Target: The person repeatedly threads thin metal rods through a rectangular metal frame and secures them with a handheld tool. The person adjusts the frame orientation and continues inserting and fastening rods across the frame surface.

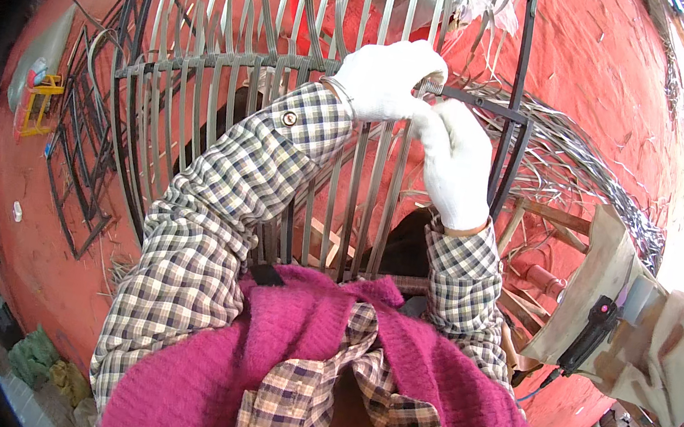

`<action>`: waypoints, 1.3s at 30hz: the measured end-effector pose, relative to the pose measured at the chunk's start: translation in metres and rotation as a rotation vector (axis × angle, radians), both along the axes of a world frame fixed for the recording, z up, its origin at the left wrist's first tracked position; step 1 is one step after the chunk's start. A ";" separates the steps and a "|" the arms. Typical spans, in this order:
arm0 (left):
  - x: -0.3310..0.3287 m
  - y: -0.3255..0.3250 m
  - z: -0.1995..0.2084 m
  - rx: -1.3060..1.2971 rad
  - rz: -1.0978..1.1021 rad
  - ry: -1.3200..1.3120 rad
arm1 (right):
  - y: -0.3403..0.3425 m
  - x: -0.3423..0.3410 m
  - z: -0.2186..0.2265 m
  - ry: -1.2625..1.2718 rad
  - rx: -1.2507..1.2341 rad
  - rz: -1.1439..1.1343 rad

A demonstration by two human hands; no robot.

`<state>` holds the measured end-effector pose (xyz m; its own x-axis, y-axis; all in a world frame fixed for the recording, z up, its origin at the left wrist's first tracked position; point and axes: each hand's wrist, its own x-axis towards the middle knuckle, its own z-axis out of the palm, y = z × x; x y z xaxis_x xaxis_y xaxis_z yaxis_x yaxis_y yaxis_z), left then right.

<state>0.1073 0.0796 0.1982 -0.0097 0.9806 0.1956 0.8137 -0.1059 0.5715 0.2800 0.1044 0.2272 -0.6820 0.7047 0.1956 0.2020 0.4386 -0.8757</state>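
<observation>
A dark frame (509,108) with a crossbar (482,103) stands in front of me, strung with long grey flat strips (366,208). My left hand (386,81), in a white glove, curls over the crossbar where the strips meet it. Its fingers are closed, and what they grip is mostly hidden. Just to the right and nearer, my gloved right hand (456,161) has its fingers pressed together against the left, at the upper end of a strip. Tight grey wrapping (434,86) shows on the bar beside the left fingertips. Several strip ends (266,10) stick up loose left of the hands.
A heap of loose grey strips (596,164) lies on the red floor to the right. Nearer stands a wooden stool (559,219) beside a cloth-draped surface (577,319) bearing a black handheld tool (590,338) with a cord. Dark metal frames (82,143) lie at the left.
</observation>
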 end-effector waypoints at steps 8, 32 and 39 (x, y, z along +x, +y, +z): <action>-0.006 0.012 0.002 -0.120 0.260 -0.056 | 0.023 0.017 0.010 -0.020 0.447 0.046; -0.029 0.015 -0.006 -0.214 0.330 -0.099 | 0.072 0.520 -0.079 -0.968 -0.221 -1.374; -0.023 0.015 0.003 -0.267 0.319 -0.096 | 0.005 0.442 0.011 -0.219 -0.421 -0.925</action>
